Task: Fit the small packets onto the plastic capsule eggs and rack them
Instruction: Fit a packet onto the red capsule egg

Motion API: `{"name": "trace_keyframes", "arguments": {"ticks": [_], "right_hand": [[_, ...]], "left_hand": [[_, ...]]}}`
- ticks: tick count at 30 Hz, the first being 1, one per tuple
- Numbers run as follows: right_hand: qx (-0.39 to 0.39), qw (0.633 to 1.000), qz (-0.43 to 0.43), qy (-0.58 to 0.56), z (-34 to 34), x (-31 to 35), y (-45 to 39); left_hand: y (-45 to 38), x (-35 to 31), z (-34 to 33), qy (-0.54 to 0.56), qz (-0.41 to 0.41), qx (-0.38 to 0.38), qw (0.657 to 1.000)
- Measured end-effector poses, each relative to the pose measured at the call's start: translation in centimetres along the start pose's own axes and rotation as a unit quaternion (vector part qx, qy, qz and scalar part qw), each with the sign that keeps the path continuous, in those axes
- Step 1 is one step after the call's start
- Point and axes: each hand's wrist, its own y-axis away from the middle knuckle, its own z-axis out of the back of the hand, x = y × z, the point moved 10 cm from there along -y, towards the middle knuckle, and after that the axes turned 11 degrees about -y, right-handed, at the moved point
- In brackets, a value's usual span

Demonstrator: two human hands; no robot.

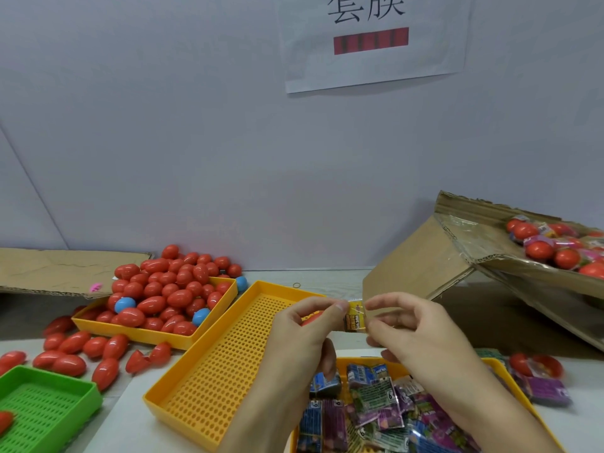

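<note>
My left hand (304, 335) and my right hand (411, 331) meet above the table, each pinching one side of a small yellow packet (354, 317). A red capsule egg (312, 317) shows inside my left hand's curled fingers, mostly hidden. Below the hands, a yellow tray (500, 364) holds several small blue, purple and green packets (376, 407). An empty perforated yellow tray (228, 364) lies diagonally to the left of my hands. Further left, another yellow tray (157, 335) is heaped with red eggs (170, 289) and a few blue ones.
Loose red eggs (75, 351) lie scattered on the table at the left. A green perforated tray (45, 407) sits at the lower left. A tilted cardboard box (457, 256) with wrapped eggs stands at the right. Flat cardboard (65, 269) lies at the back left. A paper sign (372, 40) hangs on the wall.
</note>
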Motion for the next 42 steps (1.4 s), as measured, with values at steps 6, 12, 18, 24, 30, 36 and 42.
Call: {"name": "trace_keyframes", "arguments": {"ticks": [6,12,18,24,30,36,42], "right_hand": [[-0.010,0.999,0.046,0.007,0.0,1.4,0.2],[0.013,0.998,0.058,0.028,-0.8,1.9,0.4],[0.029,0.996,0.066,0.053,-1.2,1.9,0.5],[-0.026,0.995,0.072,0.057,0.0,1.9,0.3],[-0.026,0.997,0.063,0.032,0.3,1.7,0.4],[-0.029,0.998,0.047,-0.003,0.2,1.2,0.2],[-0.048,0.998,0.041,-0.023,0.3,1.0,0.4]], "left_hand": [[-0.1,0.4,1.0,-0.012,0.009,-0.046,0.999],[0.1,-0.2,0.9,-0.020,-0.004,-0.053,0.998],[0.3,-1.2,0.1,-0.064,-0.032,-0.033,0.997],[0.5,-1.2,-0.5,-0.091,-0.020,-0.013,0.996],[0.6,-1.3,-0.8,-0.101,-0.016,0.007,0.995],[0.5,-1.2,-0.4,-0.091,-0.021,-0.016,0.996],[0.4,-1.1,-0.3,-0.092,-0.024,-0.024,0.995]]}}
